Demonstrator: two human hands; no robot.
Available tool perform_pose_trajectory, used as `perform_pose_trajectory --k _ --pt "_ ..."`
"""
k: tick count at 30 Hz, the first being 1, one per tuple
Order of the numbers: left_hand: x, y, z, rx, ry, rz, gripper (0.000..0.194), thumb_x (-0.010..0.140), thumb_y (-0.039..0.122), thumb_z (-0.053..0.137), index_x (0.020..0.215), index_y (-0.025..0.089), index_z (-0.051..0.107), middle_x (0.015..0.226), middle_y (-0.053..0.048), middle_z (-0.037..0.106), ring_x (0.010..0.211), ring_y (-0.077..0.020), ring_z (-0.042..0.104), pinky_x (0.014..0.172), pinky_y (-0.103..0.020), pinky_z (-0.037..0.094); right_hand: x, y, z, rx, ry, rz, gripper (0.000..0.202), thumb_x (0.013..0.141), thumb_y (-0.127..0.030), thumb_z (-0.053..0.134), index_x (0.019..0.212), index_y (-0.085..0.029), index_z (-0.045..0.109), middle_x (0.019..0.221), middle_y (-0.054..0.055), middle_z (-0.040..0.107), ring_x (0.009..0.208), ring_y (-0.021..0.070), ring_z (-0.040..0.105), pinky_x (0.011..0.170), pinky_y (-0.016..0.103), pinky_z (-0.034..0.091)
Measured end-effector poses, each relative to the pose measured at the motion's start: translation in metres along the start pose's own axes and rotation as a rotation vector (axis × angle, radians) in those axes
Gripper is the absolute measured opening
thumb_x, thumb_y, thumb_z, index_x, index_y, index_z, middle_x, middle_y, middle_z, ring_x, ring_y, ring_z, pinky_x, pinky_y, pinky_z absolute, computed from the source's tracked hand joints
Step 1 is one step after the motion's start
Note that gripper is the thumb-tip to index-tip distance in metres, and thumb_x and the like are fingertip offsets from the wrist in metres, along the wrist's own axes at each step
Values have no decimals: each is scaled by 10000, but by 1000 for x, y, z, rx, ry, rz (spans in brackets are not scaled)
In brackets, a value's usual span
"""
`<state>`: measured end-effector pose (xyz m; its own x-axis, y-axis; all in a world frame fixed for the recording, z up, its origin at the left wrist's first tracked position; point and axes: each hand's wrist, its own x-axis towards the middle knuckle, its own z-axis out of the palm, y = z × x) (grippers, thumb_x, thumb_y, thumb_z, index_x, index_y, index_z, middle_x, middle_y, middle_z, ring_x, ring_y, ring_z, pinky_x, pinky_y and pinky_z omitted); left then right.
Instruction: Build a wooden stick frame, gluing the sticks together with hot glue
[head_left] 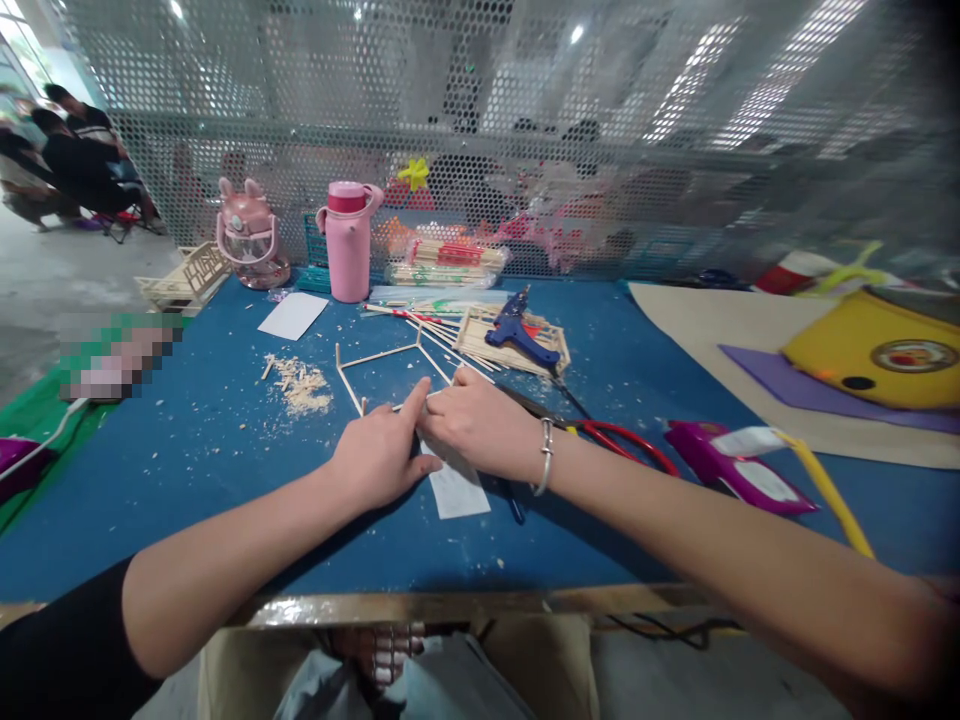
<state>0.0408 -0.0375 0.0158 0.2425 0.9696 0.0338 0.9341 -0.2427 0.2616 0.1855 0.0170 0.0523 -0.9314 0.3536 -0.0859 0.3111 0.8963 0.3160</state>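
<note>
Left hand (381,450), index extended, and curled right hand (484,420) meet at the near side of a stick frame (379,355), eleven o'clock; whether either grips cannot be told. Likely light, stiff, brittle: best held mid-stick.

An open frame of thin, pale wooden sticks (379,355) sits on a blue-topped bench (225,520). At its near side the left hand (379,450) and the right hand (476,420), with a silver bracelet (547,455) on the wrist, meet; what the fingers grip is hidden. A small white slip of paper (459,492) lies nearer than the frame, partly under the hands. Left of the frame is a heap of pale wood shavings (300,388); behind it stands a pink bottle with a carrying handle (349,255). To its right, a blue glue gun (517,335) rests on a pale stick lattice (472,338).
</note>
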Motion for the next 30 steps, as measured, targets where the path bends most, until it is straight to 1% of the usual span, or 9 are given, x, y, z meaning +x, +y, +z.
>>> perform_pose_trajectory --k 5,9,12,16,18,20,23,26,30 --pt "0 -1 1 -13 10 -7 889 744 507 547 1414 203 49 942 -151 626 858 -306 604 673 -369 465 0 -2 1 5 6 15 220 869 -150 407 776 -134 606 733 57 612 671 153 495 665 342 182" --pt "0 -1 0 -10 -1 -4 878 752 508 535 1415 193 53 957 -156 625 870 -309 603 683 -379 468 -2 -5 1 48 37 78 208 863 -149 411 814 -133 613 733 53 615 668 152 500 667 338 186" --pt "0 0 -1 8 6 -10 871 754 505 533 1414 196 56 970 -139 631 882 -298 603 679 -368 475 -3 -7 3 79 35 83 211 852 -169 431 753 -138 615 697 47 610 649 150 495 662 332 188" --pt "0 0 0 32 32 -5 860 751 495 545 1411 205 75 970 -120 638 888 -284 603 686 -357 473 -4 -5 14 144 178 144 205 860 -195 433 783 -139 615 725 54 615 659 144 493 649 313 201" --pt "-1 -2 1 21 56 -2 816 746 500 553 1398 223 149 964 -111 637 860 -270 606 680 -347 468 -5 -3 19 247 253 159 202 861 -203 439 780 -142 613 746 53 616 680 141 499 645 299 216" --pt "-3 -4 1 -17 107 21 669 752 506 547 1326 239 330 936 -92 639 842 -250 601 675 -327 459 -9 0 21 387 312 159 192 860 -202 446 791 -148 616 759 47 616 703 136 506 652 283 238" --pt "-5 -7 2 -67 206 107 328 816 464 479 1001 220 598 838 -55 646 826 -213 578 676 -288 435 -14 0 19 551 369 162 170 856 -191 459 831 -155 624 764 38 616 724 130 517 676 266 270" --pt "-7 -10 3 -75 255 172 318 867 395 413 784 186 638 724 -46 637 730 -179 560 628 -261 404 -17 -2 18 638 391 171 152 846 -181 482 813 -153 628 762 31 624 730 126 533 693 261 293" --pt "-9 -14 5 -165 246 200 293 872 332 417 781 174 647 704 -44 649 666 -159 557 603 -248 393 -15 -4 19 717 422 180 138 829 -178 514 775 -146 637 733 22 629 718 122 545 695 247 325"
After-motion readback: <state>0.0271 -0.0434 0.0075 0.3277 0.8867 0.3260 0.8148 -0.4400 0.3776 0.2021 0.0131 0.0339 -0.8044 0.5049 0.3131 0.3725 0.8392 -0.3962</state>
